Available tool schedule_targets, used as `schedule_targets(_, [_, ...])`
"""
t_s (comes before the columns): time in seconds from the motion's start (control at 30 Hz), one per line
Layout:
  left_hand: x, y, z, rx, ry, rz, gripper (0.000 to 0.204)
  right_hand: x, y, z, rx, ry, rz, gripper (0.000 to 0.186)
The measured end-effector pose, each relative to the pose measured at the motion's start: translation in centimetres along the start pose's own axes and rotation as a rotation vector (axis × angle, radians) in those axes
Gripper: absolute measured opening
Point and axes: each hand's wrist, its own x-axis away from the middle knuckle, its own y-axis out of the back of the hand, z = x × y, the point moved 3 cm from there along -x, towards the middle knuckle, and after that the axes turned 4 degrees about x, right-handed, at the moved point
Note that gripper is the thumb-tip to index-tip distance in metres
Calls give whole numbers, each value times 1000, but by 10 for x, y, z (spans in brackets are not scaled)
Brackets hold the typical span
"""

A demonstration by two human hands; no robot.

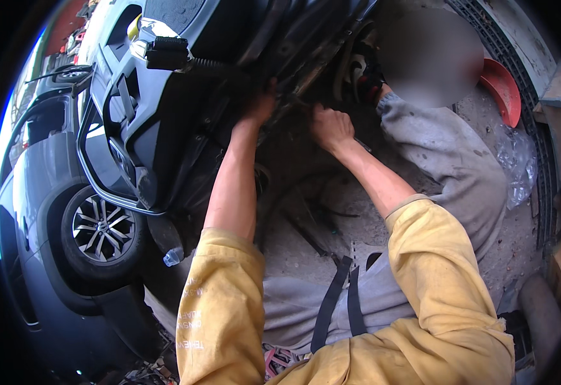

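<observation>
My left hand (pixel 262 108) reaches up against the dark underside of a car's door and sill area (pixel 194 122); its fingers are lost in shadow. Right of it, my right hand (pixel 332 127) is closed in a fist. A thin metal tool (pixel 362 146) shows behind its wrist, and a slim metallic end juts toward the car on the other side; what kind of tool it is I cannot make out. The open door panel (pixel 123 122) with its dark trim spreads above and left of my hands. Both forearms wear yellow rolled sleeves.
A co-worker in grey clothing (pixel 444 151) crouches close at the right, a dark glove (pixel 369 80) near the car. A red basin (pixel 504 93) and clear plastic wrap (pixel 518 163) lie beyond. Left are a wheel (pixel 104 228) of another grey car and a plastic bottle (pixel 172 256).
</observation>
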Motion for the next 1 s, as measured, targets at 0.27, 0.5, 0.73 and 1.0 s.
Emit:
schedule_targets(0.27, [-22, -20, 12, -73, -28, -32, 61, -31, -15, -24, 9, 140, 1, 33])
schedule_targets(0.5, [-22, -31, 9, 111, 149, 29, 65, -61, -50, -55, -6, 254, -45, 41])
schedule_targets(0.73, [-16, -44, 32, -15, 131, 62, 65, -39, -57, -51, -68, 190, -38, 38])
schedule_targets(1.0, [-9, -3, 13, 19, 53, 21, 65, -6, 7, 2, 51, 130, 94, 29])
